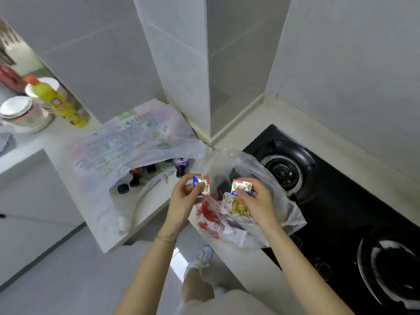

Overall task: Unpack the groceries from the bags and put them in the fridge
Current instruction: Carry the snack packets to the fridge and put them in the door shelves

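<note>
The left hand (183, 200) pinches the first foil pack (201, 185) between thumb and curled fingers; the right hand (258, 201) pinches the second foil pack (241, 187) the same way, thumb pressed on its lid; both grips are closed firmly on their packs. The two packs are held side by side, apart from each other, just above the mouth of the clear plastic bag (275, 178). Each is small and squarish, a shallow tub with a crinkled gold foil lid that catches the light; the first shows blue down one side, the second a red strip along its top edge.

Under the right hand, inside the bag, lies a flat snack packet (238, 206) showing yellowish pieces; beside it the thin film carries red print (210, 215). The bag is soft and wrinkled, slumped at the pale counter (250, 123) edge and lapping over the glossy black hob (341, 201); a round burner (283, 172) sits just beyond it.

To the left a white printed bag (127, 144) with green markings lies on its side, its mouth gaping; dark-capped bottles (136, 179) show inside, and a purple-labelled bottle (181, 167) is at its edge. Farther left are a yellow bottle (66, 105) with an orange cap and stacked white bowls (20, 110); grey tiled walls (102, 53) rise behind.
</note>
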Available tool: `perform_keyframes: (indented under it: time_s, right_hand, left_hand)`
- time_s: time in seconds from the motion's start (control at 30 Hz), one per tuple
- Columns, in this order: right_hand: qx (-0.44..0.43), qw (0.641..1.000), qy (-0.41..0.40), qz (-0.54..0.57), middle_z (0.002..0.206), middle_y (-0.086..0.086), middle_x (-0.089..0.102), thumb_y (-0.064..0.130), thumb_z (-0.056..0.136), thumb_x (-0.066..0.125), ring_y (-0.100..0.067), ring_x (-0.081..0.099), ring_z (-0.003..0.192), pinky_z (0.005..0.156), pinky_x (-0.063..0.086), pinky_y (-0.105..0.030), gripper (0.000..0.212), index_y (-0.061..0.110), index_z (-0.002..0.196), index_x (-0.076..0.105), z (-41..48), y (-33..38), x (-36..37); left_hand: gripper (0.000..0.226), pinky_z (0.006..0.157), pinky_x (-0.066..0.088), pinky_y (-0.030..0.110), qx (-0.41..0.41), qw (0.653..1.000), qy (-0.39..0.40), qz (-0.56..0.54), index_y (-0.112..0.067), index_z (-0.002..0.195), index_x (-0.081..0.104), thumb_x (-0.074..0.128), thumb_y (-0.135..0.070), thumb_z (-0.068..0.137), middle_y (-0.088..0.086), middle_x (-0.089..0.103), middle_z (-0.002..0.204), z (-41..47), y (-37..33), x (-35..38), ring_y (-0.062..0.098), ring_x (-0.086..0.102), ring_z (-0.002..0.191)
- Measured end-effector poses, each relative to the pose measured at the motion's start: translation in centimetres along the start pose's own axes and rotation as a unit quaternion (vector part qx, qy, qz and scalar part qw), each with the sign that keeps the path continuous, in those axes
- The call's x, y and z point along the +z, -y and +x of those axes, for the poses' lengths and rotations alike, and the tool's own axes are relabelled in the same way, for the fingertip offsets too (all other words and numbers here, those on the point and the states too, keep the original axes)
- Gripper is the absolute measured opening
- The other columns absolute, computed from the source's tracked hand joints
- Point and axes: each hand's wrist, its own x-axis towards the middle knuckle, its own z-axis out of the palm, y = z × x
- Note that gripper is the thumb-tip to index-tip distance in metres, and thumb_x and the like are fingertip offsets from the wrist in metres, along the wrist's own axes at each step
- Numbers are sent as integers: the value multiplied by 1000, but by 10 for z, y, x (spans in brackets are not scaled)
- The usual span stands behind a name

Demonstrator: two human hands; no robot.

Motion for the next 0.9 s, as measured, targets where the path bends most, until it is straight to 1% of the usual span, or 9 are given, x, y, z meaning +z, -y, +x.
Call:
perform_keyframes:
  time_s: [0.1, 0.23, 0.3, 0.4, 0.47, 0.53, 0.67, 0.83, 0.9]
  right_hand:
    - [-7, 998, 57, 20, 105, -5, 70, 7, 84, 72, -19, 69, 94, 78, 56, -35, 30, 30, 102, 64, -14, 4, 1]
    - [-20, 993, 117, 0, 104, 0, 70, 10, 86, 70, -15, 67, 98, 76, 53, -24, 23, 28, 100, 66, -34, 10, 11]
    - [-17, 989, 145, -6, 104, 1, 71, 10, 87, 68, -15, 67, 100, 80, 54, -26, 20, 23, 102, 69, -42, 13, 23]
    - [-10, 978, 210, -11, 105, -1, 72, 10, 88, 67, -15, 68, 99, 84, 55, -31, 20, 26, 99, 70, -55, 16, 46]
    - [0, 968, 249, -21, 101, -3, 72, 10, 87, 68, -12, 68, 86, 70, 55, -26, 18, 25, 98, 69, -65, 20, 65]
    - [1, 956, 292, -28, 96, -3, 71, 7, 87, 67, -3, 65, 72, 56, 48, -15, 17, 20, 97, 68, -78, 23, 84]
    - [-2, 930, 364, -53, 98, -3, 71, 5, 86, 68, 1, 64, 74, 59, 46, -11, 14, 17, 94, 66, -116, 22, 124]
    - [-11, 887, 452, -94, 96, 6, 72, 9, 87, 68, 3, 66, 78, 60, 48, -11, 14, 20, 96, 65, -181, 16, 169]
    - [-18, 868, 484, -108, 94, 4, 72, 9, 86, 69, 1, 66, 76, 60, 48, -12, 14, 19, 96, 64, -212, 12, 183]
  left_hand:
    - [11, 79, 59, 41, 4, 998, -57, -37, -4, 101, 55, 61, -8, 94, 30, 67, 91, -35, 8, -1, 28, 67, 82]
    - [13, 81, 58, 47, 5, 994, -93, -64, -1, 98, 51, 62, -6, 93, 14, 70, 75, -78, 17, 0, 29, 68, 77]
    - [14, 80, 58, 48, 6, 989, -125, -77, 1, 98, 52, 62, -8, 93, 22, 71, 85, -94, 20, -7, 37, 69, 83]
    - [15, 72, 59, 37, 6, 976, -200, -88, 4, 99, 53, 62, -7, 93, 21, 72, 89, -118, 24, -23, 31, 70, 79]
    - [16, 68, 58, 32, 6, 966, -238, -99, 6, 99, 52, 62, -6, 93, 21, 72, 90, -136, 24, -36, 29, 69, 77]
    - [14, 67, 58, 30, 9, 956, -273, -107, 4, 98, 53, 62, -5, 92, 20, 73, 90, -156, 25, -51, 27, 68, 75]
    - [8, 65, 58, 28, 19, 921, -367, -131, -5, 95, 56, 63, -4, 92, 10, 73, 80, -207, 30, -84, 17, 67, 66]
    - [14, 67, 59, 29, 29, 868, -472, -152, -1, 100, 56, 64, -6, 91, 16, 74, 84, -286, 46, -117, 18, 69, 69]
    - [15, 66, 58, 29, 37, 844, -508, -167, 1, 101, 56, 64, -6, 91, 17, 73, 83, -319, 55, -126, 18, 68, 69]
